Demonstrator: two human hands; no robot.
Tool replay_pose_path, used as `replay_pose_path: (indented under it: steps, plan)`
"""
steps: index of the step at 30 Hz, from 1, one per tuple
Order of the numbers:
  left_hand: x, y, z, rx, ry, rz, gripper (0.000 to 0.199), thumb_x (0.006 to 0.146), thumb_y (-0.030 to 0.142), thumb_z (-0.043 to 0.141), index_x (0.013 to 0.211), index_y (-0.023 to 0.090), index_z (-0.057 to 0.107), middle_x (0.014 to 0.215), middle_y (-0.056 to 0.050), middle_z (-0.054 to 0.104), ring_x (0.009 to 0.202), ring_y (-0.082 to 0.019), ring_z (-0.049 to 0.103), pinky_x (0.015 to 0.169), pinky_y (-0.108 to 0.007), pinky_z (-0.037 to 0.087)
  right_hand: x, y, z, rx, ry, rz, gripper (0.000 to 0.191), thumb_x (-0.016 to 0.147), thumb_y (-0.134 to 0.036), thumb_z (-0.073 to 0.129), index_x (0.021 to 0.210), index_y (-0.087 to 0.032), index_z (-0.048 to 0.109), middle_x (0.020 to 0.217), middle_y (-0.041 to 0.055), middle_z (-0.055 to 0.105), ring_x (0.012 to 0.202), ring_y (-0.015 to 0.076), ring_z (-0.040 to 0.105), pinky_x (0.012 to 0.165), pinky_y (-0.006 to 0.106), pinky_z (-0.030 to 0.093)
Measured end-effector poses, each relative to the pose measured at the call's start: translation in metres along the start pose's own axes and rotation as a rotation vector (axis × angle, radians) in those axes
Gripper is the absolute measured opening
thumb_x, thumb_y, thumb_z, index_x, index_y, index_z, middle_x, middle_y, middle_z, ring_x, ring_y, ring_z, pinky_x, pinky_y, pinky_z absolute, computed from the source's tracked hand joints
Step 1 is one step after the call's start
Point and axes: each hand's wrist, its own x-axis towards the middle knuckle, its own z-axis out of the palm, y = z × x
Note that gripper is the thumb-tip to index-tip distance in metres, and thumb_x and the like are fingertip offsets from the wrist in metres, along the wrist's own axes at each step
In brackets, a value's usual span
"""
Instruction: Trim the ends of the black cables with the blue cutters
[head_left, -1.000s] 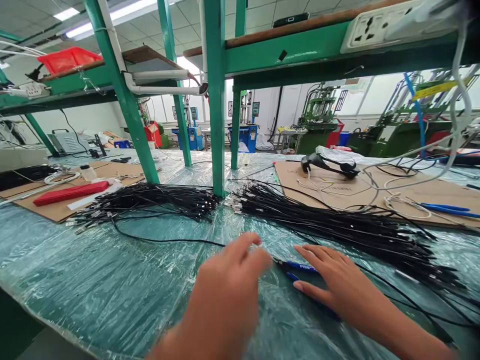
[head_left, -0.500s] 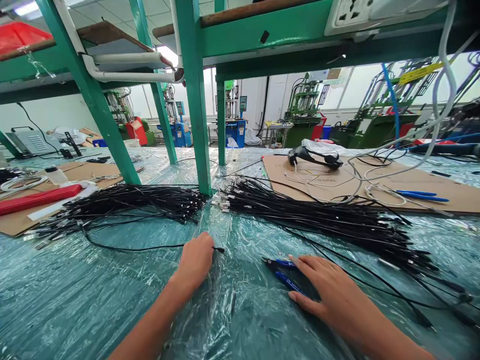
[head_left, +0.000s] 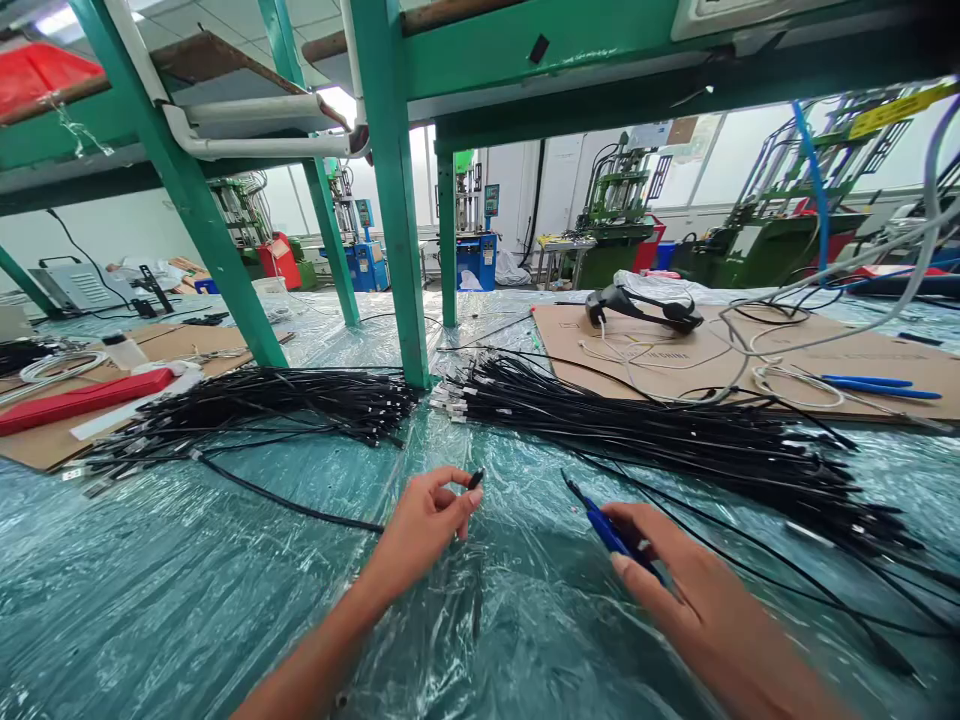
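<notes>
My left hand [head_left: 427, 525] pinches the end of a black cable [head_left: 292, 508], its dark tip poking out past the thumb and forefinger. The cable trails left toward a bundle of black cables [head_left: 285, 400]. To the right, my right hand [head_left: 675, 580] is closed around blue-handled cutting pliers [head_left: 611, 530], tilted with the dark jaws pointing up and left. A gap separates the jaws from the cable tip. Beyond the pliers lies a second, larger bundle of black cables [head_left: 645, 430].
Plastic film covers the green table [head_left: 225, 600]. Green posts [head_left: 409, 250] rise from it behind the cables. Cardboard [head_left: 825, 345] at the right carries black goggles [head_left: 645, 308], white cables and a blue tool [head_left: 881, 387]. A red object [head_left: 86, 400] lies at the left.
My left hand has lifted the cable end and moved right. My right hand has closed on the pliers and picked them up from the table. The view has shifted slightly.
</notes>
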Motion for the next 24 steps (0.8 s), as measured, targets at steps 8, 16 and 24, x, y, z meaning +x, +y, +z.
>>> replay_pose_path:
  steps: [8,16,24]
  plan:
    - [-0.009,0.008,0.008,-0.205,-0.065,-0.046,0.046,0.079,0.057,0.058,0.099,0.015,0.058,0.052,0.002,0.062,0.030,-0.005,0.032,0.033,-0.017,0.022,-0.005,-0.011,-0.001,-0.041,0.091,-0.138,0.037,0.079,-0.041,0.049,0.108,-0.025,0.066,0.106,0.0062,0.068,0.087,0.0224,0.068,0.072,0.034,0.057]
    - [-0.017,0.009,0.016,-0.274,-0.104,-0.066,0.039,0.084,0.054,0.056,0.094,0.017,0.053,0.061,0.000,0.067,0.031,-0.003,0.034,0.034,-0.015,0.023,-0.003,-0.003,0.005,-0.214,0.039,-0.208,0.035,0.067,-0.028,0.052,0.096,-0.025,0.072,0.090,0.0058,0.070,0.073,0.0218,0.069,0.063,0.038,0.059]
    - [-0.022,0.015,0.015,-0.454,-0.226,-0.154,0.034,0.084,0.045,0.062,0.090,0.012,0.065,0.056,0.002,0.061,0.030,0.000,0.032,0.035,-0.016,0.016,-0.002,0.004,0.006,-0.241,0.054,-0.241,0.037,0.068,-0.027,0.052,0.098,-0.023,0.072,0.088,0.0055,0.073,0.073,0.0238,0.070,0.062,0.040,0.060]
